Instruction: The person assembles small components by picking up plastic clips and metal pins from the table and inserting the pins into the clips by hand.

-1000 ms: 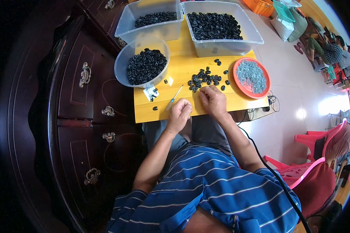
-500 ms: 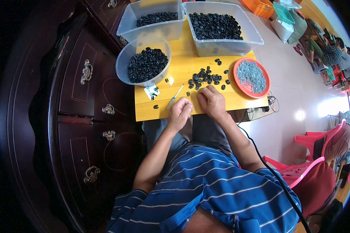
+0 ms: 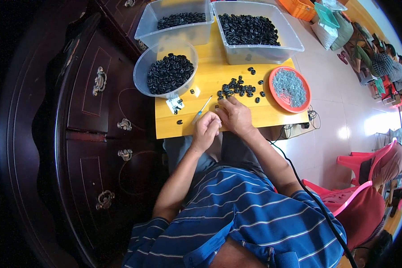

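Over the near edge of the yellow table [image 3: 183,129], my left hand [image 3: 205,132] is closed, with thumb and forefinger pinched together. Whatever lies between them is too small to make out. My right hand [image 3: 236,117] is beside it, fingers bent down and together on the tabletop; its fingertips hide what they touch. A small black piece [image 3: 216,106] lies right at those fingertips. Just beyond is a loose pile of small black oval parts with holes [image 3: 236,88]. Left of my hands rests a thin screwdriver [image 3: 202,110] with a blue handle.
A round clear tub [image 3: 138,80] and two clear bins [image 3: 143,33] [image 3: 261,54] hold many black parts. An orange-red plate [image 3: 272,96] carries small shiny metal pieces. Dark drawers [image 3: 91,89] stand at left. A black cable [image 3: 295,167] runs past my right arm. Other people sit at right.
My right hand has moved left, toward my left hand and the single black piece near it. My left hand has stayed almost where it was.
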`<state>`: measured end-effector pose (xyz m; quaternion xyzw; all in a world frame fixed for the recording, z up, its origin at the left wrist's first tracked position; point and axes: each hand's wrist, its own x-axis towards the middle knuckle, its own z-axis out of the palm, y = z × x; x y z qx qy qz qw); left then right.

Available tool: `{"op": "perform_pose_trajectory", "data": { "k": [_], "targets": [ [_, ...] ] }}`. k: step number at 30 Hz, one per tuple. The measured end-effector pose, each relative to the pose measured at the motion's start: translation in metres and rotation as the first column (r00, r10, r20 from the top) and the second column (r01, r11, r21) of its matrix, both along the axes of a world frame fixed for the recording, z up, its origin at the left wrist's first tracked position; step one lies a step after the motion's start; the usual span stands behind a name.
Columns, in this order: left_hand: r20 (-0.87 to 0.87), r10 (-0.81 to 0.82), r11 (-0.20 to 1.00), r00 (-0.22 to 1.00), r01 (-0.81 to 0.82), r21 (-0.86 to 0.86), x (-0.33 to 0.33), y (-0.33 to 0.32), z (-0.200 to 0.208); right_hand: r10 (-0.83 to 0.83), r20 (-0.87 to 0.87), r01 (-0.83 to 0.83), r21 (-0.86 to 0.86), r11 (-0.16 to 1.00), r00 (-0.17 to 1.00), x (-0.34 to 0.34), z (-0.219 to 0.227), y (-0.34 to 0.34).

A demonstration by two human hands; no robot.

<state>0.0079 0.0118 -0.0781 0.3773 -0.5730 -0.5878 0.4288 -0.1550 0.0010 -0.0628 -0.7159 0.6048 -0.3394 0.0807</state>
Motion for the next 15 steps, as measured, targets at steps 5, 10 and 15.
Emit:
{"op": "perform_pose_trajectory", "data": {
  "k": [5, 10, 15],
  "targets": [
    [-0.037, 0.020, 1.000, 0.999, -0.021, -0.018, 0.0018, 0.0007, 0.0023, -0.018, -0.050, 0.021, 0.048, 0.999, 0.999, 0.0056, -0.0060, -0.0041],
    [-0.050, 0.002, 1.000, 0.999, -0.003, -0.012, 0.0038, -0.0005, -0.0008, -0.048, -0.057, 0.052, 0.068, 0.996, 0.997, 0.0090, -0.0120, -0.0058],
    [-0.064, 0.004, 1.000, 0.998, -0.004, -0.004, 0.0042, 0.0014, 0.0002, -0.036, -0.014, 0.036, 0.040, 0.999, 0.999, 0.0089, -0.0076, -0.0073]
  ]
}}
